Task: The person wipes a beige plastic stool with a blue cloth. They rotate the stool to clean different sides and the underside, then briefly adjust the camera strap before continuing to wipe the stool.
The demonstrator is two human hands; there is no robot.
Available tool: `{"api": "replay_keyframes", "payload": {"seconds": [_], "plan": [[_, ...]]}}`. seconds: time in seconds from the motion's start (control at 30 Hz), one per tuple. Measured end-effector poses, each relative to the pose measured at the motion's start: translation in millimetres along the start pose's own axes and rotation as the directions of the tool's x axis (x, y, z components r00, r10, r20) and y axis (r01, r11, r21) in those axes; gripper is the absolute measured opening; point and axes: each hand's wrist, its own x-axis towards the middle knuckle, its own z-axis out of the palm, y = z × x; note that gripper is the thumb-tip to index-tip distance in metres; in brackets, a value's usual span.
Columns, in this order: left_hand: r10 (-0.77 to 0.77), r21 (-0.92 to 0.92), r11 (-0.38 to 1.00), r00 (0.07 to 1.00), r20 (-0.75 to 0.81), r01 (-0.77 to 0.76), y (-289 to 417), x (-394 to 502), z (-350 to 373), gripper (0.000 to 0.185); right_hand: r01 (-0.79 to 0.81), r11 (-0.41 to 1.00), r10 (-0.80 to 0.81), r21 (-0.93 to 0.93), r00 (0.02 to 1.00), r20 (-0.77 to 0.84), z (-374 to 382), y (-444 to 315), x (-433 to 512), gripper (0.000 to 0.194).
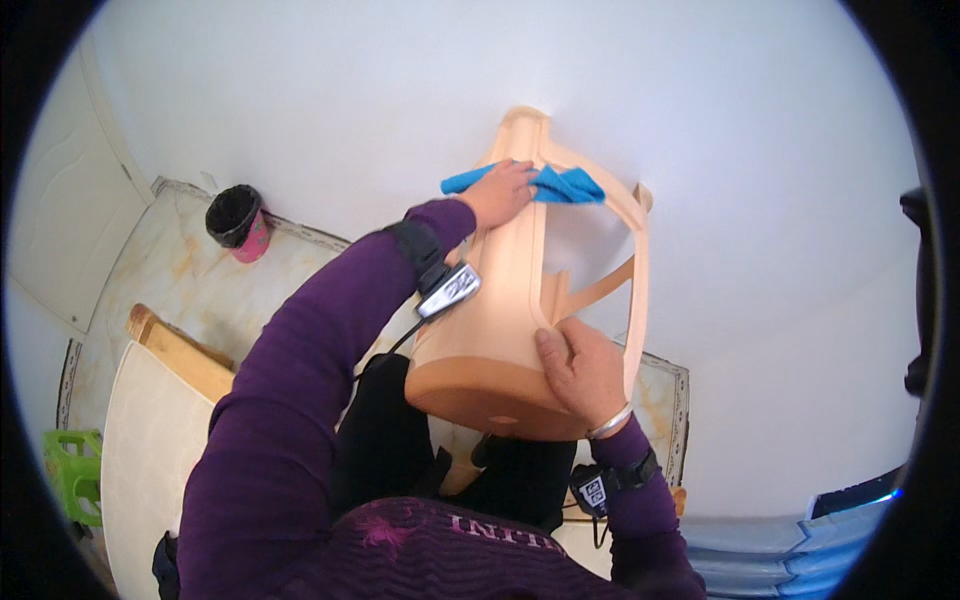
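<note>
A peach-coloured plastic stool is held tipped over in front of me, with its darker orange-brown seat towards my body and its legs pointing away to the wall. My left hand presses a blue cloth against the side of one leg, fingers spread over the fabric. Both ends of the cloth stick out past the hand. My right hand grips the stool at the seat's right edge, thumb on the outer side. Some of its fingers are hidden behind the plastic.
A pink waste bin with a black liner stands by the wall. At the left are a pale round-edged table or seat with a wooden part, and a green plastic stool. Blue folded material lies lower right.
</note>
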Motion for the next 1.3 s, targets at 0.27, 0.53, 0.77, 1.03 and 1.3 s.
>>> {"api": "replay_keyframes", "payload": {"seconds": [0.27,0.53,0.77,1.03,1.3], "plan": [[-0.162,0.027,0.987,0.984,0.072,0.16,-80,102,25,0.035,-0.02,0.998,0.02,0.057,1.0,0.01,1,4,0,0.033],[-0.09,-0.391,0.916,0.996,0.013,0.088,-20,-26,6,0.047,0.006,1.0,-0.006,-0.009,1.0,-0.02,4,5,-4,0.028],[-0.108,-0.542,0.84,0.987,-0.119,0.026,70,-132,0,0.049,-0.034,0.999,0.033,0.012,0.998,0.057,0,3,-1,0.023],[-0.308,-0.606,0.783,0.934,-0.184,0.138,-42,-28,44,0.039,-0.12,0.992,0.121,-0.029,0.991,0.061,1,-3,-1,0.025],[-0.382,-0.508,0.803,0.924,-0.037,0.311,-14,-64,30,0.04,-0.175,0.984,0.172,0.029,0.982,0.083,1,1,-3,0.028]]}}
